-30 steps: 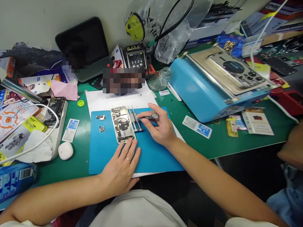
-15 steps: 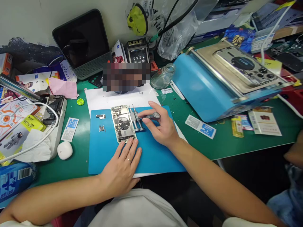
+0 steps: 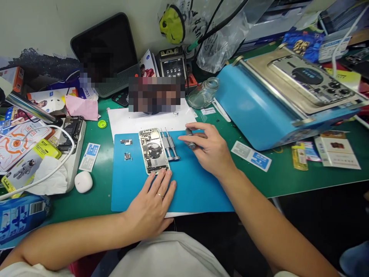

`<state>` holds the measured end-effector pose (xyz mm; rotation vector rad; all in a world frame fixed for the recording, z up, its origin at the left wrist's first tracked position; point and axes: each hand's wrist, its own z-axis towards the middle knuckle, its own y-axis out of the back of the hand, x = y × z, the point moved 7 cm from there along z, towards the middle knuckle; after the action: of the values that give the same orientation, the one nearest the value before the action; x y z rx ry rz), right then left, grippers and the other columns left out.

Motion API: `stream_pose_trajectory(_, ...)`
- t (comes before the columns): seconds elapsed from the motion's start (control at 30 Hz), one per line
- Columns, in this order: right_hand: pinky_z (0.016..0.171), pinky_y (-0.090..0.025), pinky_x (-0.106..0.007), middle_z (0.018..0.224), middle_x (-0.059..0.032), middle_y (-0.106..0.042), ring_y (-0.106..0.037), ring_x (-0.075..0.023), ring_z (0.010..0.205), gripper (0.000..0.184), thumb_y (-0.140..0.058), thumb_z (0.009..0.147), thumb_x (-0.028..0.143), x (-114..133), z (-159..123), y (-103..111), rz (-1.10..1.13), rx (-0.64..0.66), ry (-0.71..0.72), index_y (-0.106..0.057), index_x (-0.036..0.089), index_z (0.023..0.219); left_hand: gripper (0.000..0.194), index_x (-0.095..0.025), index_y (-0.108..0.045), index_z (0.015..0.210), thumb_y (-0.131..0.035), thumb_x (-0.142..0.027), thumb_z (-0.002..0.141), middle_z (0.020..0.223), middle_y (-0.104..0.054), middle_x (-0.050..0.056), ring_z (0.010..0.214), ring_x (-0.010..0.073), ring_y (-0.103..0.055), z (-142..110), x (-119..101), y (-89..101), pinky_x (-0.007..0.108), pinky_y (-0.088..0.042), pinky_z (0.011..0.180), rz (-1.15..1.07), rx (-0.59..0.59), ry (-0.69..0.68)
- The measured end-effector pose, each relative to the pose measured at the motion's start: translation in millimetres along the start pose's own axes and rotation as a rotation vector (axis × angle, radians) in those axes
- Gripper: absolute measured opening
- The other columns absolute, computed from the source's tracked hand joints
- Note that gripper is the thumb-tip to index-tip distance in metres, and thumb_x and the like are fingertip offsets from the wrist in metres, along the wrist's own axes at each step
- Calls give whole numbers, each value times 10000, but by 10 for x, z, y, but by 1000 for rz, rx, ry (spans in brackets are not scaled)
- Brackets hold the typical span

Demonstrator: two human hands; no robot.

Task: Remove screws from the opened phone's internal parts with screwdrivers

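An opened phone [image 3: 155,151], its inner parts showing, lies on a blue mat [image 3: 184,188]. My left hand [image 3: 153,204] rests flat with fingers out, the fingertips touching the phone's lower edge; a ring sits on one finger. My right hand [image 3: 212,152] is raised right of the phone, its fingers closed around a grey screwdriver [image 3: 190,143]; the tip of that tool cannot be made out. Between phone and right hand lie two slim screwdrivers [image 3: 170,146] side by side. Small phone parts [image 3: 127,142] are on the mat to the left.
A blue machine [image 3: 248,107] bearing another phone back [image 3: 311,79] stands at the right. A glass jar [image 3: 203,94] and white paper [image 3: 121,119] lie behind the mat. Leftward are a white earbud case [image 3: 83,182], a white cable and boxes. A dark-screened device [image 3: 106,50] leans by the wall.
My right hand has moved right, away from the phone, and the screwdriver in it has turned to a different angle. My left hand stays on the phone's edge. The view has shifted slightly.
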<state>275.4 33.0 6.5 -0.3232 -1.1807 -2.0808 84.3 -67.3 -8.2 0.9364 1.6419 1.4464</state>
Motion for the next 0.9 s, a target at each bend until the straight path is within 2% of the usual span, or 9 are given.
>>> stream_pose_trajectory(0.1, 1069, -623, -504, 1491, -57, -538, -552, -276, 1395, 396, -470, 977, 97, -31, -51, -121, 140, 161, 52, -792, 301, 1084, 899, 5, -286, 1605, -521, -607, 990, 1691, -178, 298, 1578, 461, -183, -2, 2, 3, 574, -86, 1255, -6, 9, -1)
stream_pose_trajectory(0.17, 1095, -607, -502, 1488, -55, -546, -555, -267, 1406, 395, -450, 990, 105, -27, -62, -163, 177, 229, 58, -784, 298, 1074, 898, 5, -278, 1608, -516, -604, 993, 1690, -178, 299, 1578, 460, -184, -4, 2, 5, 574, -85, 1255, -11, 13, -3)
stream_pose_trajectory(0.37, 1020, -626, -461, 1272, -85, -716, -709, -257, 1179, 264, -518, 1011, 185, 16, -11, -135, 150, 209, -27, -746, 262, 1121, 909, 5, -248, 1619, -504, -611, 1000, 1696, -148, 297, 1582, 459, -168, 0, 0, -10, 580, -89, 1256, -18, 23, -3)
stream_pose_trajectory(0.53, 1031, -611, -467, 1313, -98, -707, -702, -274, 1204, 241, -591, 1000, 267, 65, -17, -134, 154, 236, -47, -716, 255, 1205, 923, 13, -259, 1613, -523, -617, 992, 1695, -149, 299, 1582, 459, -163, 0, -10, -11, 580, -82, 1256, -11, 17, -2)
stream_pose_trajectory(0.7, 1073, -574, -541, 1409, -117, -643, -616, -326, 1313, 311, -691, 953, 367, 201, -29, -220, 109, 313, 84, -694, 275, 1250, 926, 18, -272, 1605, -530, -620, 984, 1693, -154, 304, 1579, 463, -169, -4, -13, -13, 583, -77, 1256, 6, 7, 0)
stream_pose_trajectory(0.9, 1072, -562, -583, 1372, -113, -666, -587, -330, 1326, 125, -671, 964, 296, 273, -37, -299, 107, 301, 166, -755, 261, 1050, 917, 19, -276, 1602, -525, -614, 986, 1692, -151, 307, 1581, 463, -163, -1, -8, -7, 579, -87, 1255, 6, 6, 0)
